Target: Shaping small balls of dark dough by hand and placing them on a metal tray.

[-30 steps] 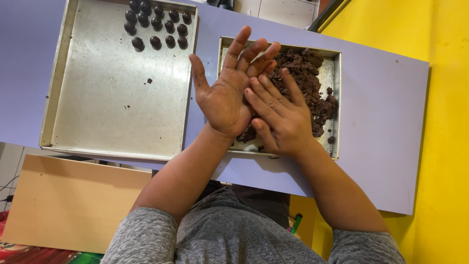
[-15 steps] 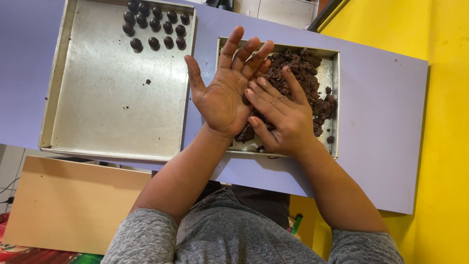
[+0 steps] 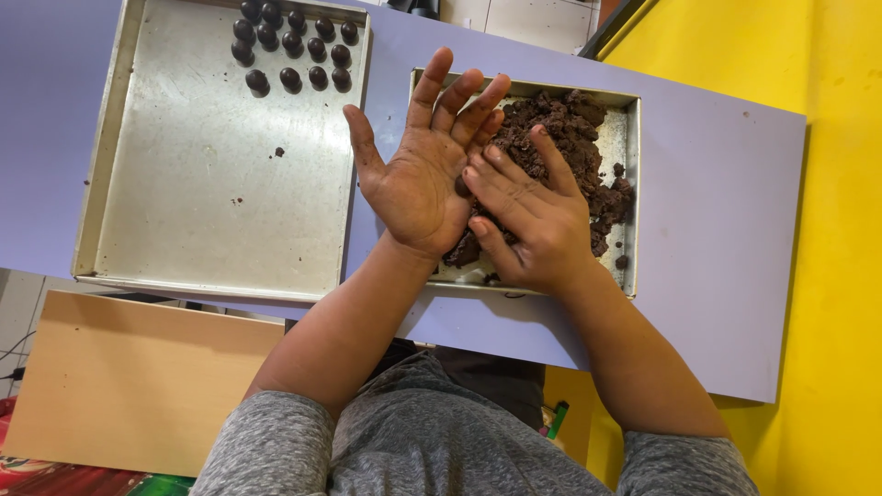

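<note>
On a purple table, the left hand lies flat, palm up. The right hand presses a dough lump on it, above the dough tray. Balls fill another tray.

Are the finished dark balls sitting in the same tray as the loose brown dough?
No: the dark balls sit in the large metal tray, while the brown dough fills the smaller tray beside it.

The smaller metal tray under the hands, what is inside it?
The smaller tray holds crumbly dark brown dough. The left hand and right hand cover its near left part.
</note>
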